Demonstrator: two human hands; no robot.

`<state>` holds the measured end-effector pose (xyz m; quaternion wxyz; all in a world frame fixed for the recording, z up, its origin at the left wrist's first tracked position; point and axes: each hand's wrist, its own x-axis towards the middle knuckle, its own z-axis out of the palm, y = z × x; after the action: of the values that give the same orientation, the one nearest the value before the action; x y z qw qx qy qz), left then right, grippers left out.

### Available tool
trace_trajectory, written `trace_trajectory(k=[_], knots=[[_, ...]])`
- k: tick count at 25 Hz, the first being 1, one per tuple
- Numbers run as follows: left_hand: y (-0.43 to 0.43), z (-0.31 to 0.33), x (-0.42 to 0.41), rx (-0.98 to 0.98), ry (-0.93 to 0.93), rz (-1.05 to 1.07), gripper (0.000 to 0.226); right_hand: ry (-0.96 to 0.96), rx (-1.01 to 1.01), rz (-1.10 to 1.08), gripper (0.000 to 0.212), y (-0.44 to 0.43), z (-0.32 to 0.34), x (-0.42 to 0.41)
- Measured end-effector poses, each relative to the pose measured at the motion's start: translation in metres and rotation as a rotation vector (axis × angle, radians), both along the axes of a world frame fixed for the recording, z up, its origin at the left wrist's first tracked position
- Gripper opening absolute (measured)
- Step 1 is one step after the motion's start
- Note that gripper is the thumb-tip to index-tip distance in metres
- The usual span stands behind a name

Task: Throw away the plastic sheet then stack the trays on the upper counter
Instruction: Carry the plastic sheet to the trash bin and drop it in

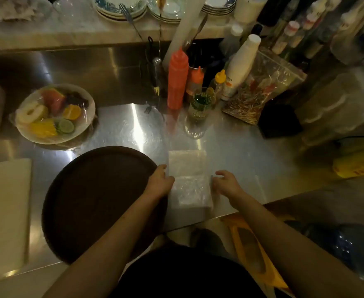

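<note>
Head view, lower centre: plastic sheet (189,179), thin, limp, light; left hand (160,182) and right hand (226,184) open at its side edges; pinch there.

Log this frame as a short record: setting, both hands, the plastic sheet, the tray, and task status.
setting: steel lower counter, raised counter behind with stacked plates
left hand: open, at left edge of the sheet, over the tray rim
right hand: open, at right edge of the sheet
clear rectangular plastic sheet: flat on the steel counter between the hands
round dark brown tray: on lower counter, left of sheet
nearby: film-wrapped fruit plate, red squeeze bottle
status: sheet not yet discarded; tray not yet moved up
</note>
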<state>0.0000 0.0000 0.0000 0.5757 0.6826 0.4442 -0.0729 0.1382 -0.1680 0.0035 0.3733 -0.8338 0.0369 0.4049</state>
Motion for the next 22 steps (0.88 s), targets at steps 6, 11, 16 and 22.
trace_trajectory(k=[6,11,16,22], knots=[[-0.024,0.0,0.031,0.053,0.106,0.052,0.043,0.042,0.034,0.091,0.014,0.006,-0.01,0.024],[-0.042,0.002,0.049,0.139,0.195,0.189,0.04,0.135,0.087,0.167,0.019,0.005,-0.018,0.045],[-0.058,0.004,0.049,-0.045,0.089,0.456,0.031,0.264,0.204,0.16,0.021,0.0,-0.009,0.075],[-0.077,0.019,0.045,-0.328,-0.207,0.637,0.027,0.317,0.347,0.269,0.024,-0.013,0.013,0.118]])
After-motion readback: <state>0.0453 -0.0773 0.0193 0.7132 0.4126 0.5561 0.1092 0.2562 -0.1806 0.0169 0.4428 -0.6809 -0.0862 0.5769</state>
